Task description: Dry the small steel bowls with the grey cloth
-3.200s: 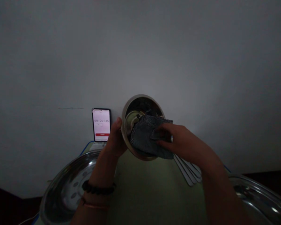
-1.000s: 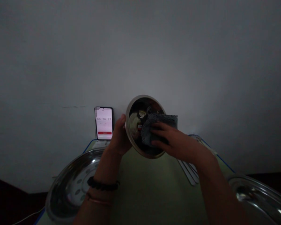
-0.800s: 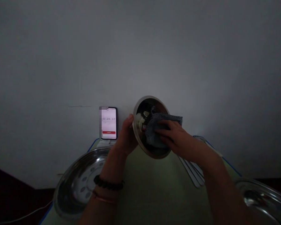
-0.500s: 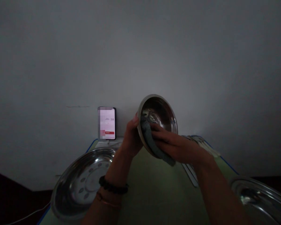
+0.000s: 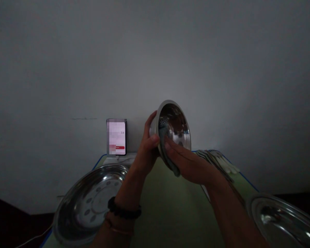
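Note:
A shiny metal bowl (image 5: 179,119) is held up above the table, tilted on its side with its mouth facing right and towards me. My left hand (image 5: 148,148) grips it by the outer left side, thumb near the rim. With my right hand (image 5: 189,160) I press a grey-green cloth (image 5: 165,151) against the inner wall and over the lower rim. The fingers of that hand reach into the bowl, and part of the cloth hangs below the rim.
A large metal basin (image 5: 74,203) stands at the left, another metal basin (image 5: 276,213) at the right. A lit phone (image 5: 120,137) leans against the wall (image 5: 155,51) at the back. Several flat items (image 5: 219,160) lie at the back right of the green table (image 5: 170,213).
The bowl has turned so its mouth faces further right. My left hand's thumb now shows by the rim, and my right hand with the cloth has shifted slightly left.

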`<state>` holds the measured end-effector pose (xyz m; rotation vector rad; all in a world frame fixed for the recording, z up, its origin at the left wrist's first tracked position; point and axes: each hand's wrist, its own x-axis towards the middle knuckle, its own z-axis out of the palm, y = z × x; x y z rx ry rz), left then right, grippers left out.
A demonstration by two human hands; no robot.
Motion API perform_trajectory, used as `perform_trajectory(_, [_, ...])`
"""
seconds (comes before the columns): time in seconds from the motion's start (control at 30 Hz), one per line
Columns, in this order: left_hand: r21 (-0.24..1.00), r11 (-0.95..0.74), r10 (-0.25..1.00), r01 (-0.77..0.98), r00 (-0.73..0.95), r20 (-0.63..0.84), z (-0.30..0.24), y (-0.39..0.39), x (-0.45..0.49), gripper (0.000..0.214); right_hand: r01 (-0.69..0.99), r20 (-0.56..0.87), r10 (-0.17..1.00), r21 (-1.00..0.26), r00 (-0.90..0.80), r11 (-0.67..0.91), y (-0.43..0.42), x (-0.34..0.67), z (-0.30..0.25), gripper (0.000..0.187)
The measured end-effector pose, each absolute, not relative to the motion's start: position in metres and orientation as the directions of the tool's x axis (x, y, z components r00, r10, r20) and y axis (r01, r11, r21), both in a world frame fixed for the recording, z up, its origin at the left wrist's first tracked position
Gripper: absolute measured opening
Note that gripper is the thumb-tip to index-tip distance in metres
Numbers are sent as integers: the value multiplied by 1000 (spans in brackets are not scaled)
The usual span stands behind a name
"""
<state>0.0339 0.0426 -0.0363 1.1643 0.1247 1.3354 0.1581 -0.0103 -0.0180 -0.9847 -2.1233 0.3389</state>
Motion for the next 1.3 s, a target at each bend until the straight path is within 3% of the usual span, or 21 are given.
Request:
perform_trajectory(0.1, [653, -265, 834, -709, 172, 525, -28, 45, 30, 61, 543, 363, 763, -544, -535, 640, -18, 164, -14, 53])
perform_trajectory(0.2, [640, -319, 842, -699, 100, 530, -24, 50, 23, 53, 692, 244, 822, -447, -515, 566, -17, 167, -19, 58])
perform_trajectory(0.33, [705, -258, 854, -661, 185, 487, -28, 51, 20, 64, 884, 223, 902, -216, -369, 415, -6, 172, -37, 58])
perform_trajectory(0.43, [776, -127, 854, -617, 330, 403, -33, 48, 27, 80, 943, 289, 926, -158, -241, 295, 3, 176, -47, 60])
perform_trajectory(0.5, [804, -53, 841, -593, 407, 355, -36, 44, 34, 86, 941, 318, 929, -210, -190, 264, 8, 178, -48, 63])
perform_trajectory(0.57, [795, -2, 838, -606, 433, 332, -37, 41, 42, 84, 890, 311, 930, -342, -195, 301, 13, 176, -46, 63])
perform_trajectory(0.67, [750, 29, 845, -660, 417, 335, -36, 36, 49, 73, 708, 321, 920, -595, -224, 380, 14, 168, -36, 64])
perform_trajectory(0.77, [740, -5, 842, -673, 396, 366, -34, 36, 48, 53, 528, 330, 906, -736, -266, 424, 6, 160, -24, 67])
perform_trajectory(0.83, [745, -24, 844, -666, 387, 373, -33, 39, 44, 41, 458, 341, 869, -747, -358, 482, -2, 156, -18, 65])
perform_trajectory(0.97, [770, -90, 880, -632, 311, 358, -28, 43, 35, 34, 460, 454, 779, -632, -433, 624, -21, 150, -10, 50])
perform_trajectory(1.13, [765, -246, 905, -595, 142, 401, -9, 40, 27, 22, 454, 442, 783, -644, -436, 616, -30, 142, -6, 49])
perform_trajectory(1.3, [760, -301, 941, -576, -48, 336, -6, 39, 25, 23, 441, 411, 785, -662, -463, 606, -21, 137, -15, 54])
